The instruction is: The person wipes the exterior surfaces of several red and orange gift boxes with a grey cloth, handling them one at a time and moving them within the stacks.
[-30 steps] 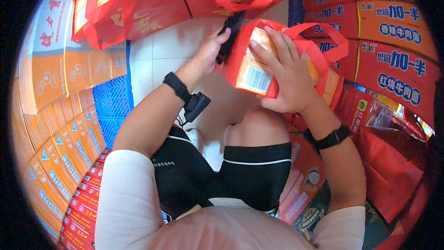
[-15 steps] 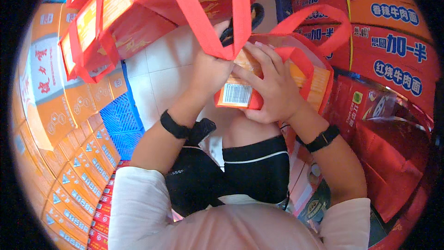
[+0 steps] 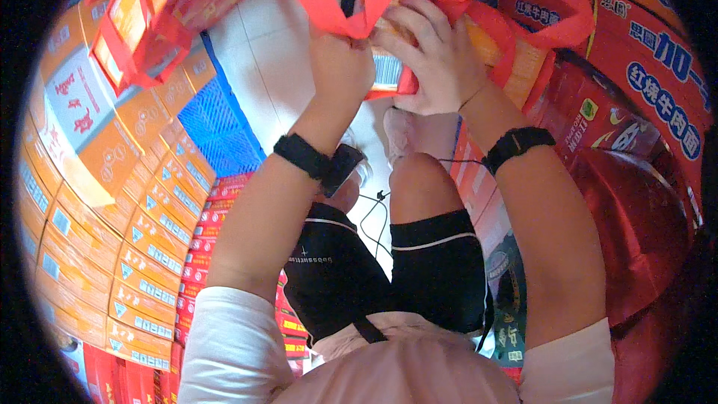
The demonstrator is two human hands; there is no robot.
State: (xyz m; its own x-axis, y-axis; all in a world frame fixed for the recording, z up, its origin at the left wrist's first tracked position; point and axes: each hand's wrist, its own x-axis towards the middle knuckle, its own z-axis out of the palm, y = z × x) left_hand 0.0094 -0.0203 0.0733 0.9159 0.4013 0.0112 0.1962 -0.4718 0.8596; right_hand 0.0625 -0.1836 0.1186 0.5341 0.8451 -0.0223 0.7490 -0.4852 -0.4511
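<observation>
Up at the top middle of the frame, both hands meet on a red bag with an orange box inside it (image 3: pixel 389 75). The left hand (image 3: pixel 340 67) has its fingers curled shut around a red strap (image 3: pixel 321 4) of the bag. The right hand (image 3: pixel 430 63) lies over the top of the box, and its fingers (image 3: pixel 400 37) bend down around the box edge, holding it. A white label with black lines shows on the box between the two hands.

Each wrist has a black band (image 3: pixel 303 155). Below the hands are the person's knees in black shorts (image 3: pixel 389 269). A blue crate (image 3: pixel 217 123) sits on the white floor (image 3: pixel 262 52) at the left. Orange boxes (image 3: pixel 90 202) are stacked along the left side. More red bags (image 3: pixel 149 15) hang at the upper left. Red boxes with blue letters (image 3: pixel 658 52) fill the upper right.
</observation>
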